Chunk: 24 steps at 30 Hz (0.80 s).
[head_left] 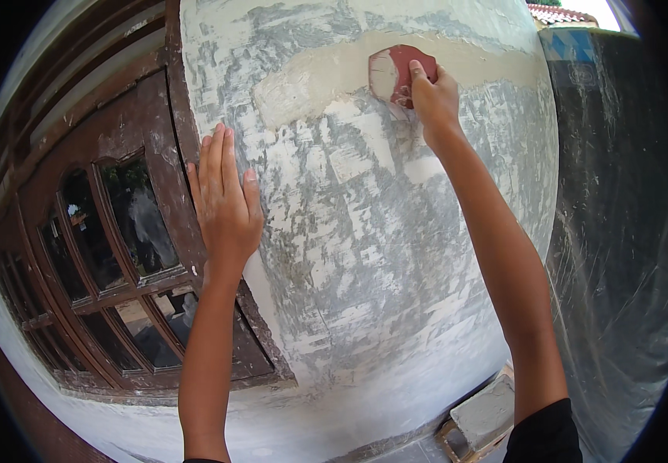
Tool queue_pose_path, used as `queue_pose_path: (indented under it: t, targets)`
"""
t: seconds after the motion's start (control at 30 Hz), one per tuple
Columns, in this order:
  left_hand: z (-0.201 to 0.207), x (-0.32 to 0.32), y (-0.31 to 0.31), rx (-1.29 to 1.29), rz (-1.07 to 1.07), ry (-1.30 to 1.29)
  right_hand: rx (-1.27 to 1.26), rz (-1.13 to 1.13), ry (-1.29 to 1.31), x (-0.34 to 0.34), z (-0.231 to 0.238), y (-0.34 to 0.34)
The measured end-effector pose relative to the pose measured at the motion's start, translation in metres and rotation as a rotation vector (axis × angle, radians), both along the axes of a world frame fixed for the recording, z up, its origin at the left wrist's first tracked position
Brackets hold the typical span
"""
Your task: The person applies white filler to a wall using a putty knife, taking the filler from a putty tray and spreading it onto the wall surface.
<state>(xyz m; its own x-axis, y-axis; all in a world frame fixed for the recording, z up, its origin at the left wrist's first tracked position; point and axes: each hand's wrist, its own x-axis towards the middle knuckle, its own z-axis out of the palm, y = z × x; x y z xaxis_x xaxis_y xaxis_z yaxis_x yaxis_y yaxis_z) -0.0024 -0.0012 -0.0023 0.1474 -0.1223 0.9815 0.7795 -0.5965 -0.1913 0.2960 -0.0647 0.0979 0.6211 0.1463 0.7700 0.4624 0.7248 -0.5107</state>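
In my right hand (pixel 436 96) is a flat red putty scraper (pixel 404 68), its left part coated with pale filler. The fingers grip it with the thumb on its face, and it lies against the upper part of the wall (pixel 395 255). A smooth beige band of filler (pixel 314 73) runs across the wall to both sides of the scraper. My left hand (pixel 227 197) rests flat, fingers stretched out, at the wall's left edge beside the brown window frame (pixel 175 100). It holds nothing.
Brown wooden windows with glass panes (pixel 137 208) fill the left side. A dark upright surface under clear plastic sheeting (pixel 619 231) stands at the right. Low by the wall's foot sits a box-like thing with a grey, plastered top (pixel 484 413).
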Motion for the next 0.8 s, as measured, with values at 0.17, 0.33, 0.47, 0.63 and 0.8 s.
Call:
queue_pose_path:
  t: [0.17, 0.33, 0.47, 0.63, 0.8]
  targets:
    - [0.0, -0.001, 0.002, 0.044, -0.003, -0.008, 0.235, 0.097, 0.227, 0.038, -0.007, -0.027]
    - [0.0, -0.001, 0.0, 0.022, -0.013, 0.002, 0.16, -0.043, -0.268, -0.025, -0.012, -0.009]
    - [0.002, -0.002, 0.001, 0.005, -0.02, 0.003, 0.005, -0.092, -0.076, 0.024, -0.006, -0.003]
    - [0.0, -0.001, 0.003, 0.037, -0.028, -0.004, 0.181, 0.069, 0.164, 0.048, -0.024, -0.037]
    - [0.0, -0.006, -0.001, -0.002, -0.055, 0.009, 0.084, -0.09, -0.244, 0.028, -0.032, -0.025]
